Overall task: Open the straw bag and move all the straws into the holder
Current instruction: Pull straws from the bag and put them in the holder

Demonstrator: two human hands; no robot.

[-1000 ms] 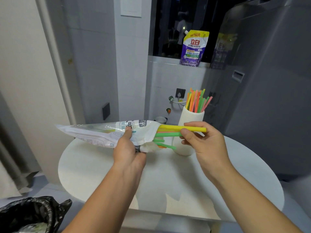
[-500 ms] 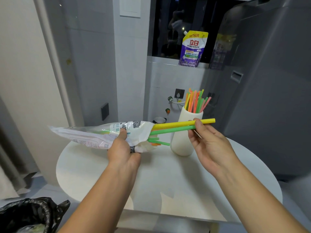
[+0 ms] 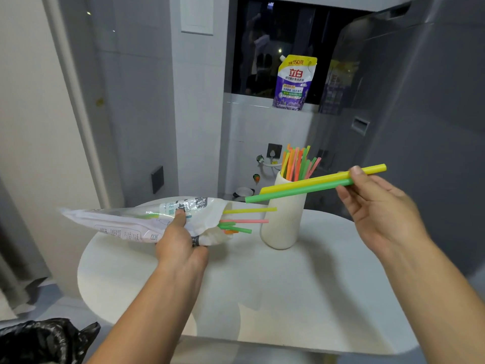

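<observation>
My left hand (image 3: 181, 248) grips the white plastic straw bag (image 3: 126, 222), held level above the table with its open mouth to the right. Several thin straws (image 3: 244, 222) in yellow, pink, green and orange poke out of the mouth. My right hand (image 3: 378, 206) pinches a thick yellow straw and a thick green straw (image 3: 301, 186) by their right ends. Both straws are clear of the bag and cross in front of the holder's top. The cream ribbed holder (image 3: 284, 222) stands upright on the table with several coloured straws (image 3: 299, 164) in it.
The round white table (image 3: 288, 298) sits under both hands. A purple detergent pouch (image 3: 294, 82) stands on the ledge behind. A large grey appliance (image 3: 420, 101) fills the right side. A black bin bag (image 3: 44, 340) is at the lower left on the floor.
My right hand has drawn the yellow and green straws fully out of the bag, moving right and up. The bag in my left hand has stayed about where it was.
</observation>
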